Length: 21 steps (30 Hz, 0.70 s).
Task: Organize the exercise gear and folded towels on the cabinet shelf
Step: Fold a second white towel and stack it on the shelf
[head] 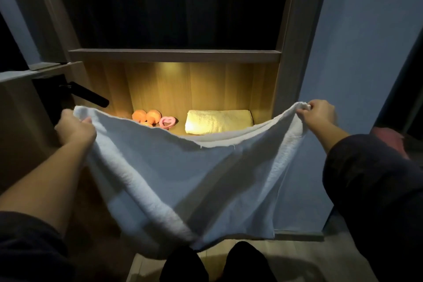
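white towel (183, 178), pale yellow folded towel (218, 125), orange dumbbells (146, 117), pink grip ring (167, 122)

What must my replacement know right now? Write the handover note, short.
Hands: the left hand grips one top corner of the white towel, and the right hand pinches the other. It hangs spread open, unfolded.
On the lit shelf: orange dumbbells and pink grip ring at left, folded towel at right, already placed.
To do: fold the white towel and shelve it.
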Each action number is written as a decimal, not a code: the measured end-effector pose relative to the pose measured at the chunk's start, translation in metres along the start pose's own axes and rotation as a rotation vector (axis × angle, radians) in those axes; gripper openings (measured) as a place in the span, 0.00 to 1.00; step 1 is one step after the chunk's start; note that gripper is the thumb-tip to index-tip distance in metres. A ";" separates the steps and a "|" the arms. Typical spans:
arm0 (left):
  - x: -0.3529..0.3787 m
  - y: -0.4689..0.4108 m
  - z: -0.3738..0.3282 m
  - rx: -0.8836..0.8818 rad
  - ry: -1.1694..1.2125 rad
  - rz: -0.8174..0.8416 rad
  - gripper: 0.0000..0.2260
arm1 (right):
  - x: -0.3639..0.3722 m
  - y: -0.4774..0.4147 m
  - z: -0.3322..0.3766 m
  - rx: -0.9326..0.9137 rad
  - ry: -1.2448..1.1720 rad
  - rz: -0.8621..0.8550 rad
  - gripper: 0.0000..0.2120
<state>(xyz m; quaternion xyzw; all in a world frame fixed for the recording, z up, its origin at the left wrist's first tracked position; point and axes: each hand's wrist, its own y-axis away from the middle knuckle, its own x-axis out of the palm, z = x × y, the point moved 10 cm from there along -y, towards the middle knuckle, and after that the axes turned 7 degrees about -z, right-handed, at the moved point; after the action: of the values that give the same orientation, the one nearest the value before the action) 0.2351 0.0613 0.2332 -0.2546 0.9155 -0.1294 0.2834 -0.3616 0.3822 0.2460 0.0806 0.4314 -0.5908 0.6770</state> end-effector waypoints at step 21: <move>0.006 0.028 0.016 -0.153 0.324 -0.007 0.13 | 0.015 0.019 0.025 -0.170 -0.376 0.052 0.03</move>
<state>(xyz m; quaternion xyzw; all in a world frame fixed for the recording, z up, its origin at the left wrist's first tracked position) 0.2292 0.0797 0.2066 -0.2543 0.9555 -0.0996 0.1113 -0.3341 0.3613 0.2442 -0.0775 0.3435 -0.5394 0.7649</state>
